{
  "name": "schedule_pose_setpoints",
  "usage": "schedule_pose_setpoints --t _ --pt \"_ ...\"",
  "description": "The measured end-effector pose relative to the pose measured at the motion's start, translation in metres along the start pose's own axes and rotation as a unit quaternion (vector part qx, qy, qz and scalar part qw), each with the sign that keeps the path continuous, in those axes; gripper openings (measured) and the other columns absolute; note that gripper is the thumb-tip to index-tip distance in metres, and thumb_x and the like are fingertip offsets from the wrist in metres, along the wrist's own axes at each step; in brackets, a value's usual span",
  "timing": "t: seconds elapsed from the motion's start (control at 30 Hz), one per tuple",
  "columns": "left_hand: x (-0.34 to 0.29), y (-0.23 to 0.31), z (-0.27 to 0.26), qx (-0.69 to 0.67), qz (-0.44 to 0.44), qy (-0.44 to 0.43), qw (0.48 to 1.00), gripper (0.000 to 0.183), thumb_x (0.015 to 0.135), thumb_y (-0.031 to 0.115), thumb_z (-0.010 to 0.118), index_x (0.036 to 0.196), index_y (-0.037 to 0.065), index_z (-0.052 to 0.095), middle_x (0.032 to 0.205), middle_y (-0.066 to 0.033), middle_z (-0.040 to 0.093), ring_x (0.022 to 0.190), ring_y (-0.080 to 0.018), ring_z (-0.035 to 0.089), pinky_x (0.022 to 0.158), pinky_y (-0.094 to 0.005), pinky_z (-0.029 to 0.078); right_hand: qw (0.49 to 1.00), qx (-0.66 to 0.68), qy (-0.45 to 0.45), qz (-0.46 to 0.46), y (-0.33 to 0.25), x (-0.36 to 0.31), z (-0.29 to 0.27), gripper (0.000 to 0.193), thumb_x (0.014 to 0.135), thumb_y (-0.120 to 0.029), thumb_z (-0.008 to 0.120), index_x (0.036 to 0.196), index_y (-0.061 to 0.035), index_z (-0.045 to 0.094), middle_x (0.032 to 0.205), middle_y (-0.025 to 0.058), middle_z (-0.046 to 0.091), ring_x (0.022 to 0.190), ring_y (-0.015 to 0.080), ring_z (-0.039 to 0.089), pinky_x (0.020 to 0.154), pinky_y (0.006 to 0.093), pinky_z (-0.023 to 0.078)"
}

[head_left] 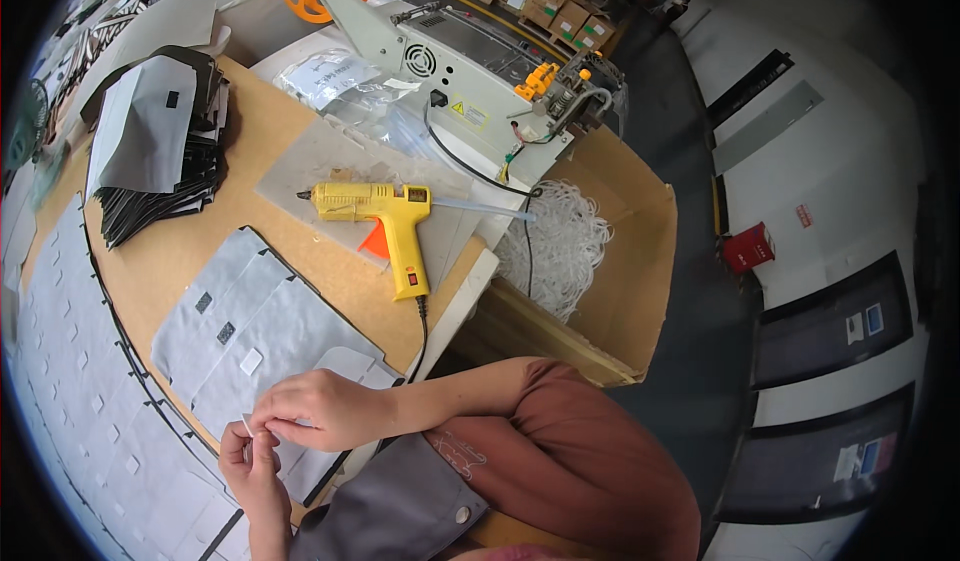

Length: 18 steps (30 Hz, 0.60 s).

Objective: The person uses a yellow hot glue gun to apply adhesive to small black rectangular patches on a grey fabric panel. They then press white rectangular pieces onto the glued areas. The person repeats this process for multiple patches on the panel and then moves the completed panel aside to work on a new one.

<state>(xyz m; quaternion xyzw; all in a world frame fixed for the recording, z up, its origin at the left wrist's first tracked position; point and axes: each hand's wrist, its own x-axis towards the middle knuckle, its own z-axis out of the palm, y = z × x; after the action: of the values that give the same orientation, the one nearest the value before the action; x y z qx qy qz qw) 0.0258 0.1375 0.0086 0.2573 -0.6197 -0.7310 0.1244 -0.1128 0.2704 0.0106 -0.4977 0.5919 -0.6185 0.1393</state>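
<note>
My left hand (pixel 257 473) and my right hand (pixel 328 411) meet over the lower edge of a grey fabric panel (pixel 225 301). Both are closed, their fingertips pinched together around a small thin white piece (pixel 247 424), of which only a sliver shows. On the panel lie a white square patch (pixel 251 361) and two small dark patches, the nearer one (pixel 226 333) just above the white square. Dark binding runs along the panel's edges. Beyond it a yellow hot glue gun (pixel 400 231) rests on its side, a translucent glue stick (pixel 485 207) sticking out of its back.
A stack of dark-edged panels (pixel 150 131) stands at the far left. More grey panels with white squares (pixel 80 381) cover the left side. A grey machine (pixel 440 71) is at the back. A cardboard box (pixel 640 251) of white strips sits right of the table. The glue gun's cord (pixel 420 336) trails toward me.
</note>
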Motion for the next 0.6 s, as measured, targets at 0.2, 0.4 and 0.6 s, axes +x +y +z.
schedule_pose_setpoints --t 0.2,0.4,0.6 --pt "-0.004 -0.004 -0.002 0.120 0.073 0.026 0.990 0.020 0.100 0.020 0.062 0.093 0.002 0.058 0.074 0.0008 0.055 0.063 -0.0033 0.039 0.057 -0.0201 0.030 0.994 0.102 -0.022 0.041 -0.005 0.005 -0.008 0.019 0.086 -0.001 0.071 0.104 -0.0020 0.066 0.097 0.0090 0.071 0.084 0.0194 0.071 0.069 0.0292 0.059" --pt "0.000 -0.001 -0.005 0.177 0.116 -0.016 0.977 0.017 0.100 0.011 0.055 0.087 0.001 0.056 0.082 -0.0018 0.055 0.069 -0.0074 0.044 0.062 -0.0228 0.036 0.986 0.108 -0.047 0.122 -0.006 0.009 -0.013 0.017 0.085 -0.006 0.075 0.101 -0.0033 0.068 0.096 0.0069 0.071 0.083 0.0177 0.070 0.071 0.0283 0.058" --pt "0.012 0.030 -0.006 0.300 0.140 -0.004 0.944 0.016 0.086 -0.002 0.055 0.074 0.003 0.047 0.091 -0.0068 0.061 0.077 -0.0103 0.049 0.072 -0.0230 0.041 0.977 -0.021 -0.009 0.213 0.009 0.025 -0.030 0.008 0.092 -0.008 0.070 0.098 -0.0031 0.068 0.087 0.0019 0.071 0.079 0.0075 0.067 0.069 0.0250 0.053"
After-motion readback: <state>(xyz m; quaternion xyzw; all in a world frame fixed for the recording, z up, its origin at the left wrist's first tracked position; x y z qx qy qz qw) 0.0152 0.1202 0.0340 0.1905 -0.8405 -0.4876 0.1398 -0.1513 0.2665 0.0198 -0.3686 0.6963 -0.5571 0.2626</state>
